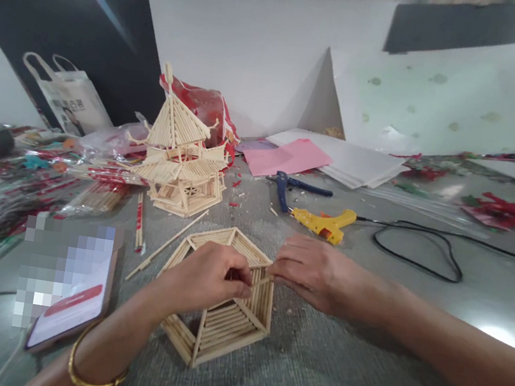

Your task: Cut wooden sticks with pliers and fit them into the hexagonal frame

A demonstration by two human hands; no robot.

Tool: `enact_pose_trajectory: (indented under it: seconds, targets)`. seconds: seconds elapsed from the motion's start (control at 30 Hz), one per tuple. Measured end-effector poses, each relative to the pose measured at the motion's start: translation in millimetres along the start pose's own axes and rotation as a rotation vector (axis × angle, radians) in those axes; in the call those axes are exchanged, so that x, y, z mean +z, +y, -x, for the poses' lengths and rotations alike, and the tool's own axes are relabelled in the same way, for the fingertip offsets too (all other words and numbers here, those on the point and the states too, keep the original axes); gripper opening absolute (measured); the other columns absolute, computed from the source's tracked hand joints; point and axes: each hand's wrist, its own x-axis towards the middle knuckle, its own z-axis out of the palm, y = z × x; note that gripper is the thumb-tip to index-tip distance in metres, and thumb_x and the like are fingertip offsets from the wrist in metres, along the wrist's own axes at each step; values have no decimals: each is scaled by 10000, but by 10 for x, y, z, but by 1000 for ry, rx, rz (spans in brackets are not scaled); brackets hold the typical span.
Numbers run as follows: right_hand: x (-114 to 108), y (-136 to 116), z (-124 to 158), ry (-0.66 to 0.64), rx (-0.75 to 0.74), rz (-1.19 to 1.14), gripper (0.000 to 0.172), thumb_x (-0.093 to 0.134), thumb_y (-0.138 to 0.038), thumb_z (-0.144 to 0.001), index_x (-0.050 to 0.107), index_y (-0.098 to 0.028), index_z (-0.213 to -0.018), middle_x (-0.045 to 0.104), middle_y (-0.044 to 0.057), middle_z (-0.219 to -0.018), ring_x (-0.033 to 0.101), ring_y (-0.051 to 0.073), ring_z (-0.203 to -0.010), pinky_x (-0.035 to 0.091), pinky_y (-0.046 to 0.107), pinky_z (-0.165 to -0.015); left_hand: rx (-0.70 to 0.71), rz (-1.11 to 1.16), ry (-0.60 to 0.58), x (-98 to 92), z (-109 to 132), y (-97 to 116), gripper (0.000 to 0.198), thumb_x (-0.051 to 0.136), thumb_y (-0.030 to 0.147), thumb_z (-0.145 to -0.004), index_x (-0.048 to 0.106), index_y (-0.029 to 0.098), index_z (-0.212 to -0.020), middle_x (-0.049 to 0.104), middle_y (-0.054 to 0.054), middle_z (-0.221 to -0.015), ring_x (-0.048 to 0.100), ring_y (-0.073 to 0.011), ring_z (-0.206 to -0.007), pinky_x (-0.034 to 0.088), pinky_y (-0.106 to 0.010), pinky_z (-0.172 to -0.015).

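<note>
Head view: tote bag print unreadable.

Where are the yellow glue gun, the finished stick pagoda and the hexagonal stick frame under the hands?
yellow glue gun [323,223], head view, on the middle of its body.
finished stick pagoda [180,156], head view, on its middle roof tier.
hexagonal stick frame [228,327], head view, on the near slats.

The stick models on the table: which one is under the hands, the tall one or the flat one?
The flat hexagonal stick frame, nearest the camera. Both the left hand and right hand rest on it. The tall pagoda model stands behind, untouched.
</note>
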Motion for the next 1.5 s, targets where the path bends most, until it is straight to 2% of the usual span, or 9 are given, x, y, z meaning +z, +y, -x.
enact_pose_trajectory:
  seconds: [0.23, 0.53, 0.77, 1.03, 1.23, 1.5]
  targets:
    - [-15, -17, 1, -50, 4, 11, 210, 381, -140, -870, 590, -154, -876, 540, 29, -748, 426, 142, -727, 329, 301, -679, -32, 12, -38, -14, 13, 27, 170, 560, 296, -738, 669, 169, -771, 647, 11, -707, 550, -100, -646, 367, -204, -602]
    - [-29, -29, 2, -43, 1, 27, 179, 412, -122, -850, 586, -164, -842, 543, 19, -749, 410, 137, -711, 321, 286, -669, -74, 38, -56, -51, 35, 51, 169, 546, 299, -739, 655, 171, -764, 612, 24, -659, 513, -89, -589, 352, -200, -565]
    - [-17, -34, -3, -72, 11, 44, 189, 401, -141, -861, 588, -167, -845, 547, 21, -747, 419, 142, -711, 323, 293, -673, -93, -91, -125, -128, 124, -21, 186, 497, 289, -754, 644, 179, -722, 612, 21, -650, 523, -99, -607, 338, -214, -562]
    - [-17, -48, 4, -75, 17, 45, 177, 413, -126, -850, 583, -167, -827, 548, 21, -741, 445, 141, -708, 327, 292, -673, -129, -161, -155, -108, 170, -20, 213, 474, 280, -740, 666, 186, -740, 618, 11, -620, 521, -99, -565, 307, -221, -523]
    - [-12, -51, 10, -55, 12, 43, 176, 413, -135, -852, 578, -173, -804, 539, 20, -723, 435, 141, -705, 329, 293, -673, -142, -178, -132, -81, 170, 28, 205, 469, 263, -728, 657, 185, -702, 607, 12, -604, 505, -103, -564, 290, -222, -513]
    - [-74, -74, 10, -35, 10, 15, 221, 376, -161, -881, 588, -137, -825, 545, 39, -735, 444, 137, -723, 364, 272, -649, -94, -172, -84, -79, 164, 24, 181, 462, 247, -730, 622, 180, -679, 586, 20, -622, 491, -95, -582, 306, -218, -538]
